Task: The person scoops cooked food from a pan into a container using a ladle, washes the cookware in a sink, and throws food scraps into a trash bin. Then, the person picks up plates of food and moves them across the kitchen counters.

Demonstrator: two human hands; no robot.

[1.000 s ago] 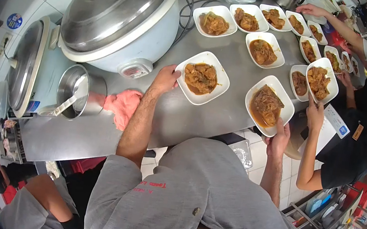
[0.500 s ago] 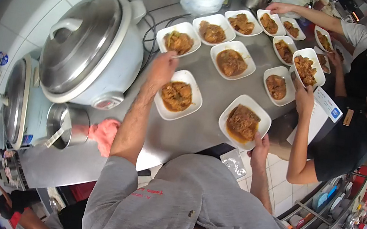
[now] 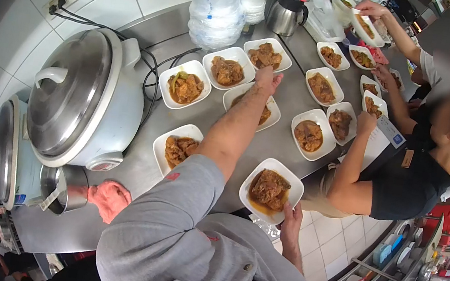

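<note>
My left hand (image 3: 268,80) reaches across the steel counter (image 3: 211,156) to the near edge of a white bowl of stew (image 3: 265,56); its fingertips are partly hidden, so its grip is unclear. Under my left forearm is another stew bowl (image 3: 266,116), partly covered. My right hand (image 3: 292,222) holds the rim of a white bowl with a large piece of meat in brown sauce (image 3: 270,189) at the counter's front edge. Beside my left sleeve sits a further bowl (image 3: 178,148). Two more bowls (image 3: 184,88) (image 3: 227,72) stand farther back.
A large rice cooker (image 3: 80,103), a metal pot (image 3: 71,191) and a pink cloth (image 3: 110,199) are at the left. Wrapped containers (image 3: 214,9) and a steel jug (image 3: 286,16) stand behind. At the right, two people handle several bowls. Black cables (image 3: 157,68) lie near the cooker.
My left hand has let go of the near bowl and moved to the back bowls. My right hand still holds its bowl. The person in black has lowered a bowl among the others, and the view has shifted.
</note>
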